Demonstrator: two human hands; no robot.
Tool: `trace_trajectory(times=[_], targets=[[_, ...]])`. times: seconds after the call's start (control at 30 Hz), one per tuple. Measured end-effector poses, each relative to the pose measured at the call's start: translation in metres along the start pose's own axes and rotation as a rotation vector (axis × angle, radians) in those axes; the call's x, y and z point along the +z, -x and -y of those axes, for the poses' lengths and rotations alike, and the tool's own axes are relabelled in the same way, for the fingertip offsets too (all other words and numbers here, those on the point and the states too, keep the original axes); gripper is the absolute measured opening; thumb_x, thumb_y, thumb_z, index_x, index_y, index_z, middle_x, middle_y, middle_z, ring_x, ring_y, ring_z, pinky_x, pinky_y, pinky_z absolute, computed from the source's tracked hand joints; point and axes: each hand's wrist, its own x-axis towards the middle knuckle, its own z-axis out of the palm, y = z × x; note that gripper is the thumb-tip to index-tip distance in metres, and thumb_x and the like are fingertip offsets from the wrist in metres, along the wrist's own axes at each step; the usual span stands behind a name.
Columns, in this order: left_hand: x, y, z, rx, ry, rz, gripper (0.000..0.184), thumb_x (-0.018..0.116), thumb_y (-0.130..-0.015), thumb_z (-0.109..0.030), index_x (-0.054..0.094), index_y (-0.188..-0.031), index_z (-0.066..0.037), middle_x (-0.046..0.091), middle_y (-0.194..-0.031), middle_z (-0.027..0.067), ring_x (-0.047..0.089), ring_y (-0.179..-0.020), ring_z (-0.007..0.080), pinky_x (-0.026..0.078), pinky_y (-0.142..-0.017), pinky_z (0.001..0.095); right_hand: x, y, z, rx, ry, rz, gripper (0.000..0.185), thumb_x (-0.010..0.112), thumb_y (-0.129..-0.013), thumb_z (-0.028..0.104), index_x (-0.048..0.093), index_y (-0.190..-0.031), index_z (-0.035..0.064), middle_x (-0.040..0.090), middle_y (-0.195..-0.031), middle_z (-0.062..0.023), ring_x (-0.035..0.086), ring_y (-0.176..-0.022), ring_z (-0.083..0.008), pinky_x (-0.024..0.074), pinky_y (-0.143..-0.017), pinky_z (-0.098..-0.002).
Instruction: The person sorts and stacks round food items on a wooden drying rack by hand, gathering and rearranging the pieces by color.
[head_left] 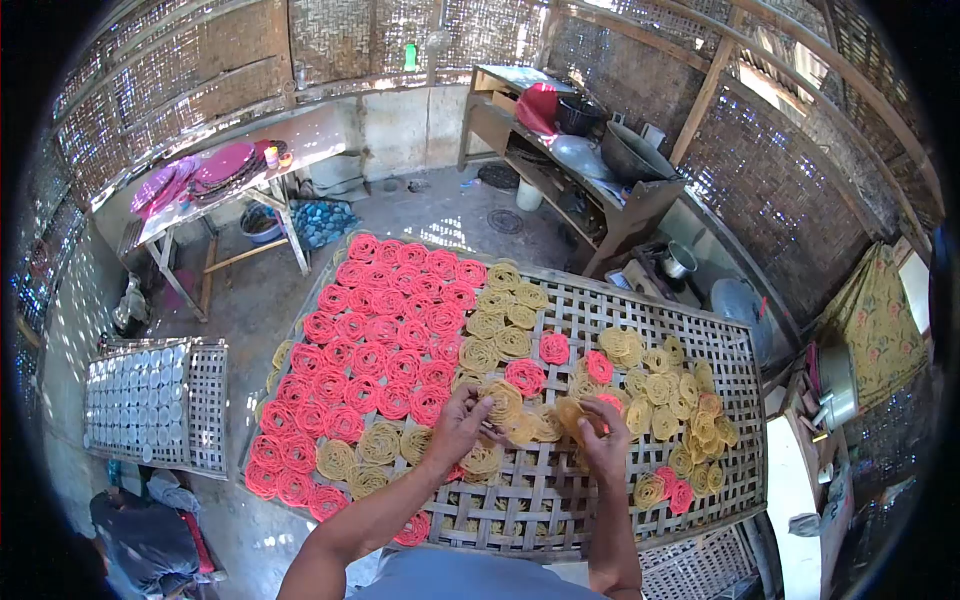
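My left hand (464, 424) grips a yellow coiled cracker (501, 402), round and made of thin noodle-like strands. Another yellow coiled cracker (570, 416) is pinched between the fingers of my right hand (604, 440). Both hands are above a woven bamboo rack (570, 508) with an open lattice. Pink coiled crackers (370, 330) lie in close rows over its left part, bordered by yellow ones. On the right part, loose yellow coils (660, 390) lie in an uneven heap, with a few pink ones (680, 497) among them. My fingers partly cover the coils between my hands.
A smaller rack (205, 400) with pale round discs stands at left, near a crouching person (150, 540). A table (225, 200) holds pink-purple discs. A wooden bench (560, 150) with a large pot (637, 152) stands behind. Pots and a cloth (880, 330) are at right.
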Motion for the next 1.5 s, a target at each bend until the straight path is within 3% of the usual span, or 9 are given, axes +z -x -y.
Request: trace_trajectory(times=[0.17,0.4,0.5,0.6,0.73,0.97,1.1,1.33,1.5], targets=[[0.002,0.0,0.0,-0.023,0.054,0.027,0.02,0.055,-0.104,-0.017,0.051,-0.113,0.0,0.067,-0.09,0.0094,0.07,-0.069,0.016,0.059,-0.057,0.0292,0.019,-0.004,0.067,-0.335,0.294,0.064,0.037,0.075,-0.077,0.01,0.071,-0.114,0.0077,0.07,-0.113,-0.0099,0.059,-0.122,-0.0303,0.0298,-0.115,-0.0555],[-0.008,0.0,-0.007,0.047,0.041,-0.124,0.022,0.061,-0.102,-0.017,0.059,-0.116,0.0,0.068,-0.092,0.0053,0.065,-0.069,0.0113,0.054,-0.059,0.029,0.046,-0.016,0.036,-0.224,0.223,0.182,0.033,0.076,-0.081,0.012,0.07,-0.113,0.0068,0.071,-0.106,-0.0119,0.066,-0.103,-0.0317,0.0326,-0.113,-0.0533],[-0.014,0.001,-0.012,0.057,-0.413,-0.174,0.029,0.068,-0.097,-0.022,0.064,-0.115,0.0,0.069,-0.092,0.0067,0.067,-0.079,0.0159,0.055,-0.068,0.0335,0.042,-0.031,0.049,0.025,0.004,0.183,0.039,0.078,-0.081,0.016,0.069,-0.117,0.0045,0.07,-0.109,-0.0138,0.067,-0.101,-0.0332,0.041,-0.107,-0.0456],[-0.007,0.006,-0.031,0.444,-1.027,-0.075,0.043,0.075,-0.089,-0.031,0.067,-0.118,-0.001,0.068,-0.108,0.0146,0.065,-0.104,0.0273,0.053,-0.089,0.042,0.047,-0.058,0.043,-0.317,0.238,0.158,0.048,0.08,-0.081,0.025,0.067,-0.121,0.0035,0.067,-0.112,-0.0149,0.061,-0.106,-0.033,0.0453,-0.097,-0.0444],[-0.014,-0.001,0.0,0.501,-1.248,-0.059,0.069,0.076,-0.084,-0.045,0.057,-0.137,-0.005,0.047,-0.145,0.0248,0.038,-0.14,0.044,0.03,-0.117,0.0524,0.079,-0.114,0.036,-0.416,0.314,0.198,0.059,0.078,-0.082,0.037,0.063,-0.127,0.0016,0.062,-0.127,-0.0192,0.058,-0.117,-0.0368,0.0437,-0.102,-0.0469],[-0.021,-0.008,0.023,0.438,-1.396,0.029,0.082,0.067,-0.089,-0.052,0.04,-0.152,-0.006,0.031,-0.156,0.0299,0.022,-0.149,0.0476,0.016,-0.123,0.0554,0.186,-0.224,-0.019,-0.392,0.414,0.21,0.06,0.071,-0.086,0.039,0.059,-0.13,-0.0001,0.057,-0.134,-0.0233,0.053,-0.123,-0.0419,0.0424,-0.106,-0.0503],[-0.022,-0.011,0.024,0.431,-1.461,0.038,0.079,0.063,-0.091,-0.054,0.042,-0.151,-0.006,0.031,-0.156,0.0311,0.023,-0.148,0.048,0.016,-0.123,0.0551,0.209,-0.243,-0.007,-0.217,0.672,0.26,0.055,0.068,-0.088,0.042,0.062,-0.124,0.0003,0.058,-0.128,-0.0215,0.055,-0.117,-0.0401,0.0434,-0.104,-0.0471],[-0.019,-0.011,0.021,0.418,-1.488,0.024,0.076,0.063,-0.093,-0.051,0.041,-0.151,-0.007,0.029,-0.157,0.0305,0.024,-0.149,0.045,0.017,-0.123,0.0533,0.225,-0.261,-0.036,-0.235,0.426,-0.045,0.05,0.068,-0.089,0.049,0.061,-0.105,0.0028,0.065,-0.099,-0.0173,0.061,-0.093,-0.0365,0.0486,-0.084,-0.0466],[-0.019,-0.012,0.016,0.397,-1.419,0.007,0.078,0.063,-0.093,-0.049,0.037,-0.152,-0.004,0.027,-0.157,0.0321,0.023,-0.149,0.0452,0.018,-0.123,0.0533,0.22,-0.26,-0.03,-0.309,0.351,0.125,0.047,0.072,-0.089,0.046,0.066,-0.09,-0.0008,0.068,-0.079,-0.0153,0.065,-0.075,-0.0337,0.0488,-0.069,-0.0478]])
